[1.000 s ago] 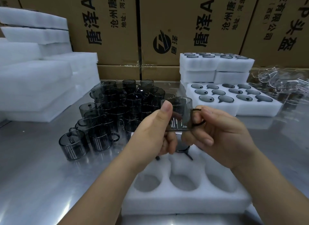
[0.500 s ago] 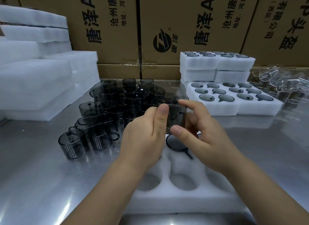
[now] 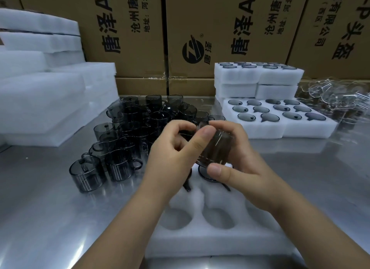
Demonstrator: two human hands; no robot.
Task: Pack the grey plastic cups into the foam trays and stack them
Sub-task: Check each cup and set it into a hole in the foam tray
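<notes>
While both hands hold 1 grey cup point(image 3: 217, 146) above the near foam tray point(image 3: 220, 246), the coming move turns on 1 relation: the tray's 2 visible empty pockets point(image 3: 176, 218) lie at 6 o'clock from the grip, close below. The cup is tilted, long axis roughly 11 to 5 o'clock; cannot tell which end is the mouth. The right hand point(image 3: 242, 168) wraps the far side, thumb pressed on the lower edge. The left hand point(image 3: 174, 156) pinches the upper edge, thumb on top, other fingers curled. The right hand looks like the main carrier. 1 seated cup point(image 3: 207, 178) shows its rim under the hands. Loose cup pile point(image 3: 138, 128) at 10 o'clock, filled trays point(image 3: 280, 118) at 2 o'clock. Judgement: cup needs squaring to a pocket before lowering.
</notes>
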